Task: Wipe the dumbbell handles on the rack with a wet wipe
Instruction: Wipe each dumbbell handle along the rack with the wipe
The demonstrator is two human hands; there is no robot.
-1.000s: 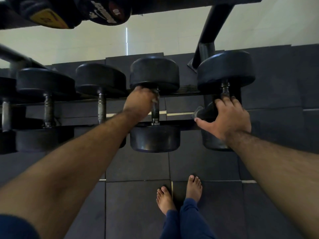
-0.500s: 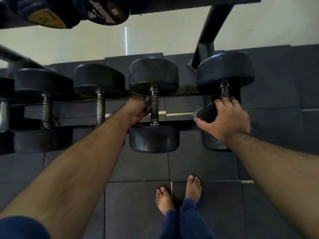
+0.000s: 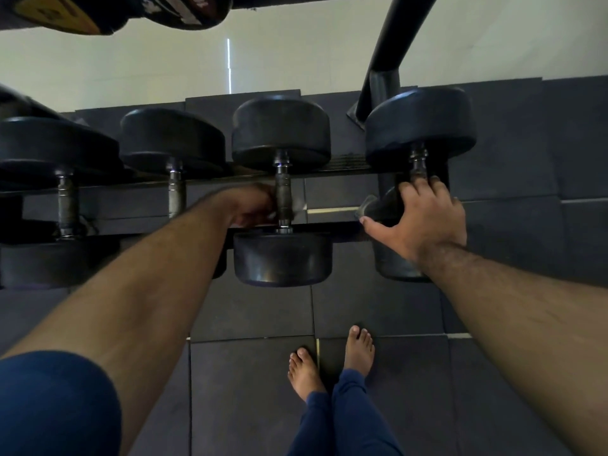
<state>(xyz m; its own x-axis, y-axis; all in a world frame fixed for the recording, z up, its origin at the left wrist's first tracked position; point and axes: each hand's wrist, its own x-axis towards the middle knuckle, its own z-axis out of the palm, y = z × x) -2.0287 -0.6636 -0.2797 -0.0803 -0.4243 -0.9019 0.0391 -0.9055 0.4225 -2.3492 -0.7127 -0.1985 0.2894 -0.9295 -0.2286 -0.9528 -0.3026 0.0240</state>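
Several black dumbbells lie across the rack's rails (image 3: 345, 171). My left hand (image 3: 251, 205) is wrapped round the lower part of the steel handle (image 3: 283, 189) of the third dumbbell (image 3: 281, 133). A pale bit of the wet wipe (image 3: 298, 205) shows just right of that handle. My right hand (image 3: 424, 218) lies over the front end of the rightmost dumbbell (image 3: 421, 123) and holds a dark packet (image 3: 378, 205) with a shiny edge between thumb and fingers. Its fingertips reach that dumbbell's handle (image 3: 418, 164).
Two more dumbbells (image 3: 171, 139) sit to the left on the same rails. An upper rack tier with dumbbells (image 3: 184, 11) hangs overhead, and a slanted rack post (image 3: 394, 44) rises at the right. My bare feet (image 3: 329, 363) stand on dark floor mats.
My left hand has slid down the third dumbbell's handle from its far end toward the near end. My right hand has stayed on the rightmost dumbbell.
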